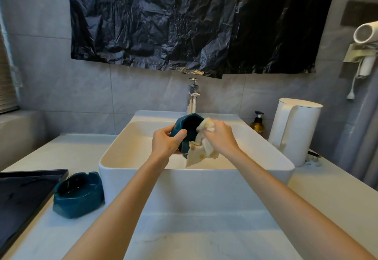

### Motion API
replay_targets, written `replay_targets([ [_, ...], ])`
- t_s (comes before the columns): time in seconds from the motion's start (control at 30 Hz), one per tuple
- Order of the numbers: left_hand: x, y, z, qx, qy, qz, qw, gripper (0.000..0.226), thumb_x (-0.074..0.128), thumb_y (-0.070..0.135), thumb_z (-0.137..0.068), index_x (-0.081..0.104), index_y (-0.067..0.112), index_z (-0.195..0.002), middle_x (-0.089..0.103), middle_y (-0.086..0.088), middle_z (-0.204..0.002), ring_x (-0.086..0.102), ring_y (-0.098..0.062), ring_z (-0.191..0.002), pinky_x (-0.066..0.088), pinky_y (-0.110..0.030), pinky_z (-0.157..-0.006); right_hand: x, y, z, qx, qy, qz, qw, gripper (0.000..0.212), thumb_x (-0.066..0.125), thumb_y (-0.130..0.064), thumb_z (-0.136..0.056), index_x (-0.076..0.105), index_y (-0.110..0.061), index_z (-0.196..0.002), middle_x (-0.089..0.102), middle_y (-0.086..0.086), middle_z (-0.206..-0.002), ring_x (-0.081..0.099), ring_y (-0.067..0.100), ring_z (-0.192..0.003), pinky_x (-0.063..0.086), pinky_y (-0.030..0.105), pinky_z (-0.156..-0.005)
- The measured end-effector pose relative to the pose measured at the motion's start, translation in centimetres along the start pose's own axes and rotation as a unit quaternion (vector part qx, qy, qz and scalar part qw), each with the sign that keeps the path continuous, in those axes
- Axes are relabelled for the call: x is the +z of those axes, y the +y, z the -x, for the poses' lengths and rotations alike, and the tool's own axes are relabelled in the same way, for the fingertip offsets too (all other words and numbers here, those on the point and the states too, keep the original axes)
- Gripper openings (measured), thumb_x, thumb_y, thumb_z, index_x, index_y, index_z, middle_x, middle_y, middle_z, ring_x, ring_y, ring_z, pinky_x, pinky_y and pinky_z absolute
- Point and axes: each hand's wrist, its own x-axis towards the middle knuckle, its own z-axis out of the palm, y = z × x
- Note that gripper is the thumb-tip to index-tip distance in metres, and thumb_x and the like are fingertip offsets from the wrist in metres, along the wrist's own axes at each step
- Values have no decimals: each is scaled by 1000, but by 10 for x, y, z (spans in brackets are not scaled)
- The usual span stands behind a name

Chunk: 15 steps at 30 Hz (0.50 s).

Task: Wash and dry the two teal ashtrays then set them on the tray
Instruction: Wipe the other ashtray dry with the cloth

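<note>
My left hand [166, 142] grips a teal ashtray [187, 125] tilted on its side over the white sink basin [114, 153], its hollow facing right. My right hand [219, 137] holds a pale cream cloth [196, 153] bunched against the ashtray's rim and hollow; the cloth's loose end hangs into the basin. The second teal ashtray [78, 194] sits upright on the counter left of the basin. A dark tray [22, 196] lies at the far left, right beside that ashtray.
A chrome faucet [192, 96] stands behind the basin. At right stand an amber pump bottle [258, 123] and a white kettle [294, 131]. A black plastic sheet [194, 20] covers the wall above. White counter [204, 229] runs along the front.
</note>
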Motion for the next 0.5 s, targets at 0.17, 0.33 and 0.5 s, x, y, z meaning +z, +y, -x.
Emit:
replay_targets([
  [0.17, -4, 2, 1, -3, 22, 37, 999, 30, 63, 11, -90, 61, 10, -120, 65, -5, -96, 65, -21, -79, 60, -32, -61, -38, 5, -2, 102, -83, -174, 976, 43, 59, -36, -92, 34, -10, -118, 50, -2, -100, 57, 21, -101, 51, 34, -68],
  [0.33, -2, 5, 3, -13, 15, 46, 999, 32, 61, 13, -91, 59, 11, -123, 61, -6, -104, 62, -27, -94, 58, -32, -62, -59, -3, -12, 90, 73, -238, 964, 32, 52, -35, -97, 32, -17, -114, 48, 5, -108, 49, 20, -98, 43, 33, -78],
  [0.5, -1, 4, 2, -22, 2, 40, 999, 31, 61, 15, -91, 60, 11, -122, 61, -10, -110, 62, -31, -97, 59, -35, -64, -33, -30, -4, 39, 108, -282, 952, 16, 54, -27, -97, 47, -35, -109, 48, 0, -120, 47, 18, -109, 41, 24, -76],
])
